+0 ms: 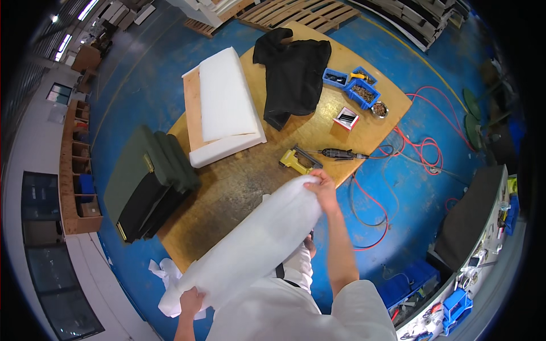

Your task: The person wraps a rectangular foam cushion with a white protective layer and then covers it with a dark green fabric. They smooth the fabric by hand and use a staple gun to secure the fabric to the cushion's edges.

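A long piece covered in white wadding (256, 233) lies slantwise in front of my body, over the near edge of the wooden table (216, 210). My right hand (323, 188) pinches its far right end. My left hand (192, 301) is closed on the wadding at the near left end. What lies under the wadding is hidden. Just beyond my right hand rest a yellow staple gun (296, 161) and a black pneumatic screwdriver (339, 154). Loose white wadding (165, 271) hangs at the lower left, beside the table.
A wooden-backed panel with white padding (224, 99) and black fabric (296, 79) lie farther back. Blue bins of screws (362, 94), a metal bowl (379, 109) and a small box (346, 118) stand at right. Dark green cushions (151, 176) are left; red hoses (424, 150) cross the floor.
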### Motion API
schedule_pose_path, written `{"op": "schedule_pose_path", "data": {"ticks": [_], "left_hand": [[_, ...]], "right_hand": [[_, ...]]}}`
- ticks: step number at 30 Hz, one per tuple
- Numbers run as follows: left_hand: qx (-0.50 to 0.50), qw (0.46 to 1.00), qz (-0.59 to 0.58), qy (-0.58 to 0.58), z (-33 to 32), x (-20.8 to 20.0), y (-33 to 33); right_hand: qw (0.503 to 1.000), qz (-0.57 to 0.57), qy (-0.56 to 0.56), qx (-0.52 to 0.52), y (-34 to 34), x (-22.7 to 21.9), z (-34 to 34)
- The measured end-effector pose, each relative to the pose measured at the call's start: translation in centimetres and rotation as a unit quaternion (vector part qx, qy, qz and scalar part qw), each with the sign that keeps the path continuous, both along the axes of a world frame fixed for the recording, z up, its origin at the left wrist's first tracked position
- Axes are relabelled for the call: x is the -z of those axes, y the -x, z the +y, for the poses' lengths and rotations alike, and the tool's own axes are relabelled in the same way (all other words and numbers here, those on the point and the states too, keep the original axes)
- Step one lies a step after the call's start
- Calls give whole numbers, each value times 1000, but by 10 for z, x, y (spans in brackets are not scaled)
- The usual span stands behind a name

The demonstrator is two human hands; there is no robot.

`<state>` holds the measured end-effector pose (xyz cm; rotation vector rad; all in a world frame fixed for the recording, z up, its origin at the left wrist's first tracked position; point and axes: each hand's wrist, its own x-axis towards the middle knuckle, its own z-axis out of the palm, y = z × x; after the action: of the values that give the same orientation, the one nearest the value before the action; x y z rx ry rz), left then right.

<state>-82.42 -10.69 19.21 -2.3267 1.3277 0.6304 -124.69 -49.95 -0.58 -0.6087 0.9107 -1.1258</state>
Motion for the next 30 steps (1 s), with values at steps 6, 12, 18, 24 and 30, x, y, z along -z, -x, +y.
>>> {"op": "schedule_pose_path", "data": {"ticks": [6, 12, 18, 24, 30], "left_hand": [[-118, 985, 77, 97, -24, -12, -3], [-69, 993, -7, 100, -25, -1, -1], [184, 973, -134, 48, -150, -53, 64], [441, 871, 139, 165, -316, 1, 177], [486, 871, 62, 29, -337, 33, 188]], "right_hand": [[996, 14, -38, -80, -35, 65, 2], [985, -49, -154, -60, -136, 146, 97], [987, 66, -64, -129, -130, 142, 78], [993, -54, -102, -42, -126, 143, 53], [956, 204, 3, -211, -139, 148, 44]]}}
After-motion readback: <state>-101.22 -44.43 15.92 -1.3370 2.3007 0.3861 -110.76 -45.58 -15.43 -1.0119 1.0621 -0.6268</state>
